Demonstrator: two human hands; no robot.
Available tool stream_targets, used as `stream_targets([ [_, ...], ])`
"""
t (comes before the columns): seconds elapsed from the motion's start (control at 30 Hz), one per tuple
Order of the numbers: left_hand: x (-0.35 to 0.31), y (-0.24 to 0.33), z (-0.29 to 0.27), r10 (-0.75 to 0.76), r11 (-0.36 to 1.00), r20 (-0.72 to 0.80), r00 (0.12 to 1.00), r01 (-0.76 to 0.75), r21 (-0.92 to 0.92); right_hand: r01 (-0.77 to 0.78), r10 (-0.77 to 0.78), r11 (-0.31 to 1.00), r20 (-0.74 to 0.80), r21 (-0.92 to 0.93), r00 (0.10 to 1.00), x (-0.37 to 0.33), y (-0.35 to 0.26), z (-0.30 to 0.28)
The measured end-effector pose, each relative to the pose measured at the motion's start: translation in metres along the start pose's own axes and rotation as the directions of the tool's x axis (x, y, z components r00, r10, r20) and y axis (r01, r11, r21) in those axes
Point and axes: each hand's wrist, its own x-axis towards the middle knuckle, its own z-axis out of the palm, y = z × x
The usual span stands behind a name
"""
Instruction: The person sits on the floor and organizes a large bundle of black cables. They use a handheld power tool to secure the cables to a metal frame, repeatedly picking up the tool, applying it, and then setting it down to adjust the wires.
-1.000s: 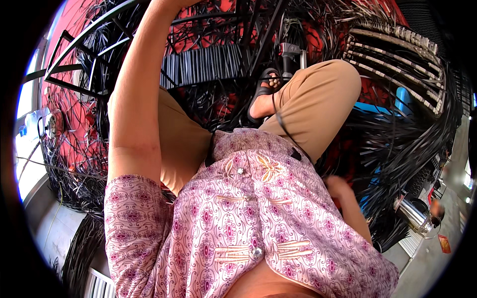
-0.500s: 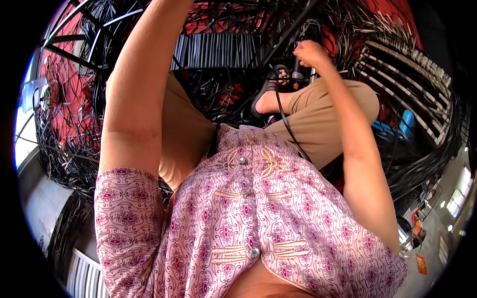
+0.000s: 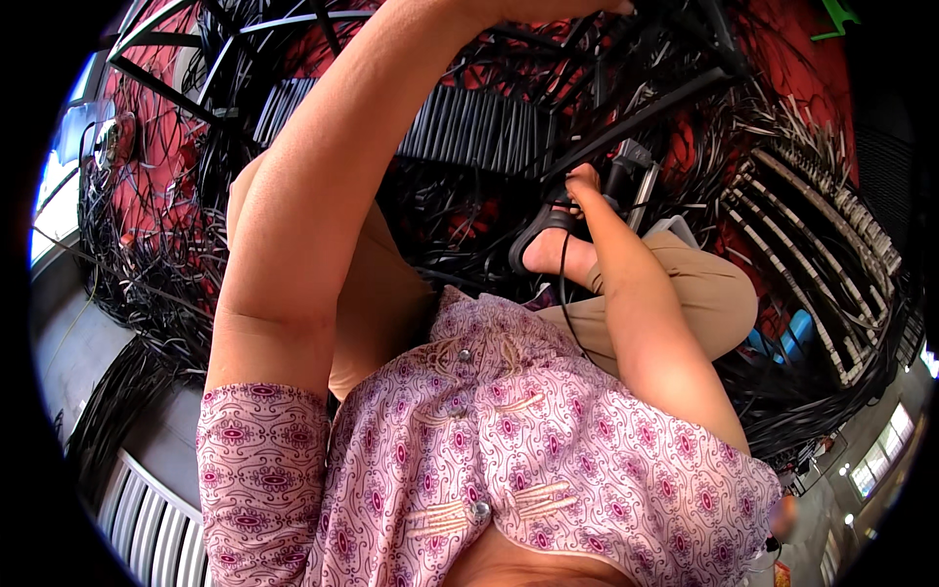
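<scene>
My left arm reaches up across the black metal frame (image 3: 675, 93). My left hand (image 3: 553, 8) is at the top edge of the picture, and its fingers are mostly cut off. A panel of black flat strips (image 3: 479, 127) is wound closely side by side on the frame below it. Lower and to the right, my right hand (image 3: 583, 184) is closed beside the frame's lower bar, above my sandalled foot (image 3: 548, 252). What its fingers grip is hidden. A loose black strip (image 3: 568, 284) runs from near that hand down over my lap. Right beside the hand is a grey and black tool-like object (image 3: 628, 166).
Tangled black strips (image 3: 156, 284) cover much of the red floor covering (image 3: 147, 186). Bundled strips with pale bands (image 3: 812, 264) lie at the right, near a blue object (image 3: 797, 335). A slatted light-coloured rack (image 3: 152, 519) stands at lower left. A green object (image 3: 836, 18) shows at upper right.
My left hand has come into view at the top edge as the arm swung rightward. My right hand sits lower in the picture, nearer my foot. The whole view has shifted.
</scene>
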Motion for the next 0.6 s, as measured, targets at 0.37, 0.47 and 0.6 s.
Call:
stream_targets([
  [0.37, 0.007, -0.018, -0.004, -0.075, 0.997, 0.110, 0.991, 0.078, -0.024, 0.275, 0.254, -0.284, -0.205, 0.918, 0.945, -0.084, -0.010, -0.209],
  [0.47, 0.008, -0.015, -0.004, -0.097, 0.995, 0.102, 0.990, 0.099, -0.019, 0.463, 0.064, -0.324, -0.469, 0.825, 0.881, -0.220, -0.067, -0.254],
  [0.6, 0.012, -0.009, -0.006, -0.098, 0.995, 0.150, 0.984, 0.102, -0.017, 0.492, -0.317, -0.150, -0.514, 0.857, 0.797, -0.302, -0.104, -0.244],
])
